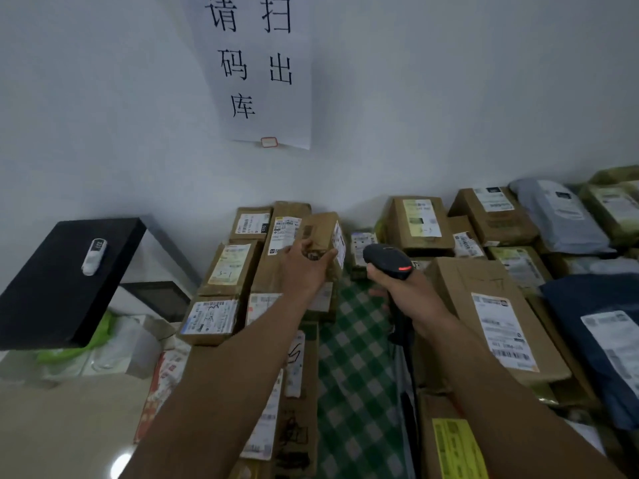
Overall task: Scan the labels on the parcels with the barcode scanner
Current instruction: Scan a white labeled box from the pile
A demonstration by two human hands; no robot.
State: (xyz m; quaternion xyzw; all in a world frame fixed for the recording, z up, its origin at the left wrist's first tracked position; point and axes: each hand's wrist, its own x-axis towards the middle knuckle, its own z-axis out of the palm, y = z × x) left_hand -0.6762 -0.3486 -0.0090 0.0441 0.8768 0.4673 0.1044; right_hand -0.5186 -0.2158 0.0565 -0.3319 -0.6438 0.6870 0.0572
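A pale wall (449, 98) with a paper notice (256, 63) backs a worktop (356, 357) under green-checked cloth, crowded with parcels along both sides.

The small cardboard parcel (323, 233) is lifted clear above the worktop's far edge, near the wall. Its white label (340, 242) is turned sideways towards the barcode scanner (387, 261) just beside it. The left hand (304, 262) grips the parcel from below, fingers and thumb curled round its lower end. The right hand (404, 288) is wrapped round the scanner's handle, and a red light glows on its head.

The likely trouble is a misread. The label sits edge-on and very near the scanner's nose, and other labelled boxes (361, 243) stand right behind it, so the beam could catch a neighbour's code. The thumb lies close to the label's lower edge and might cover the bars.
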